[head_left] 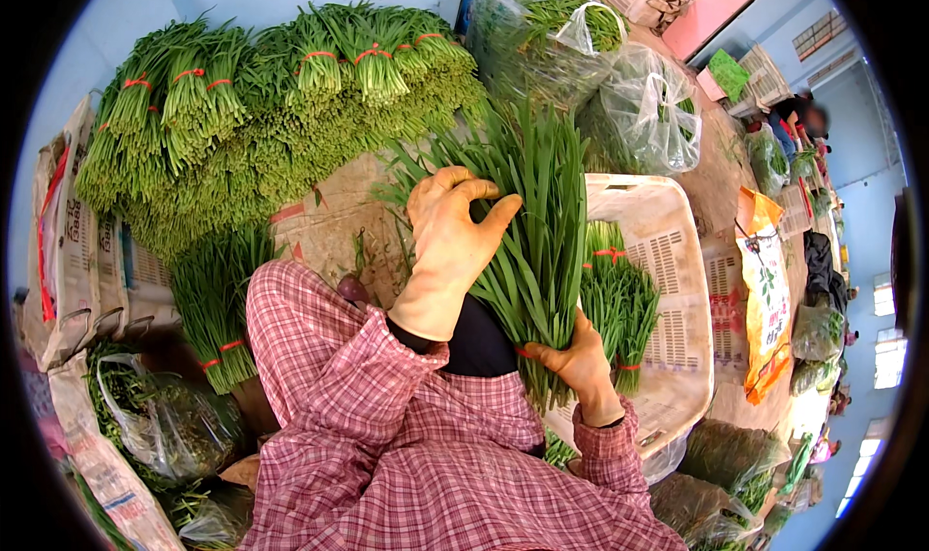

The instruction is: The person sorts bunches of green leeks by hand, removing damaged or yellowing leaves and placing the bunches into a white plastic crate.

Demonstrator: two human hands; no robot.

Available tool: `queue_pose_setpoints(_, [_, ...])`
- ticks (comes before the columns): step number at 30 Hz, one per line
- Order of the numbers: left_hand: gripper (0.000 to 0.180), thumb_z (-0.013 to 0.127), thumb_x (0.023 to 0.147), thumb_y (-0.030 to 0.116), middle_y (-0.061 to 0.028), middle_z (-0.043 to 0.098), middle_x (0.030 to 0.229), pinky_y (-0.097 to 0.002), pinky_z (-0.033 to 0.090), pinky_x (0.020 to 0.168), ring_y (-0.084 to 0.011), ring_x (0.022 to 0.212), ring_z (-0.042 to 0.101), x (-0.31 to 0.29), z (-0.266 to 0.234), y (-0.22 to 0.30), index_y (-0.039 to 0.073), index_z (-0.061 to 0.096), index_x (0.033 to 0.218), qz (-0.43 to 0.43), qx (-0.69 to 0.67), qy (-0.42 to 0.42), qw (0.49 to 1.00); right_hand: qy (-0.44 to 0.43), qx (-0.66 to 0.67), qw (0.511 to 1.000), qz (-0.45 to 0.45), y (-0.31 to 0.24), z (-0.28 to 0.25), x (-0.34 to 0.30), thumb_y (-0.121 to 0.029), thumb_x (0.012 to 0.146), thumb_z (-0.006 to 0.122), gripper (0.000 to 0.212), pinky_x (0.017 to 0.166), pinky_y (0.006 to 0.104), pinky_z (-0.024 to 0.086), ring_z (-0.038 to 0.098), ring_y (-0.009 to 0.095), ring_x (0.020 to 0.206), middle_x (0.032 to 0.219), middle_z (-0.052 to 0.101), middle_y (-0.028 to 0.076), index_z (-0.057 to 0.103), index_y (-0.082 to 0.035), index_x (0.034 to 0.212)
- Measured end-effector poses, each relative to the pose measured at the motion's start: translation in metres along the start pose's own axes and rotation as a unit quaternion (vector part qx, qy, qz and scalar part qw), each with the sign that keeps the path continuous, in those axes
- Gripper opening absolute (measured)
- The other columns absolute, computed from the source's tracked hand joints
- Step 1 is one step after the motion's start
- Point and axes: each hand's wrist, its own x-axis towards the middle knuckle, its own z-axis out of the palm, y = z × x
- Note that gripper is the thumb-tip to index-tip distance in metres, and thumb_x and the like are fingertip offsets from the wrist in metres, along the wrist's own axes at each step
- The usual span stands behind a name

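A large bundle of garlic chives (pixel 530 232), with long flat green leaves, stands tilted over my lap, its leaf tips pointing away from me. My right hand (pixel 581 362), in a pale rubber glove, grips it low down, by a red tie near the cut ends. My left hand (pixel 453 241), gloved likewise, is at the left side of the leaves, thumb and fingers apart; some of its fingertips are bent out of sight. Just right of the bundle, a white plastic basket (pixel 677 304) holds tied chive bundles (pixel 619 299) with red bands.
Many red-tied bundles (pixel 290 96) are piled against the wall at the far left. Another bundle (pixel 218 299) leans beside my left knee. Plastic bags of greens (pixel 644 116) stand beyond the basket, and an orange and white sack (pixel 763 295) lies right. A person (pixel 794 116) is farther back.
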Motion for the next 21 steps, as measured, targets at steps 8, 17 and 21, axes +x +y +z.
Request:
queue_pose_setpoints(8, [0.016, 0.076, 0.074, 0.012, -0.0120, 0.065, 0.098, -0.0399, 0.045, 0.092, -0.0319, 0.099, 0.060, 0.002, 0.011, -0.014, 0.003, 0.069, 0.085, -0.022, -0.088, 0.000, 0.996, -0.002, -0.016, 1.000, -0.005, -0.003, -0.001, -0.001, -0.009, 0.066, 0.089, 0.085, 0.091, 0.0311, 0.052, 0.066, 0.019, 0.101, 0.114, 0.069, 0.013, 0.045, 0.003, 0.139])
queue_pose_setpoints(17, [0.010, 0.069, 0.079, 0.006, -0.0096, 0.067, 0.096, -0.0357, 0.046, 0.089, -0.0239, 0.097, 0.061, 0.004, 0.003, -0.011, 0.001, 0.064, 0.087, -0.156, -0.276, -0.050, 0.947, -0.005, -0.005, 1.000, -0.002, 0.007, 0.000, 0.001, -0.004, 0.068, 0.084, 0.083, 0.093, 0.0315, 0.051, 0.065, 0.019, 0.103, 0.117, 0.068, 0.013, 0.044, 0.003, 0.140])
queue_pose_setpoints(21, [0.006, 0.061, 0.078, 0.004, -0.0068, 0.067, 0.094, -0.0345, 0.042, 0.093, -0.0196, 0.095, 0.059, 0.011, -0.004, -0.007, 0.002, 0.065, 0.082, -0.269, -0.447, -0.057, 0.851, 0.013, -0.042, 0.999, 0.019, 0.013, 0.001, -0.001, -0.002, 0.068, 0.083, 0.083, 0.093, 0.0319, 0.052, 0.065, 0.019, 0.101, 0.116, 0.068, 0.013, 0.044, 0.003, 0.141])
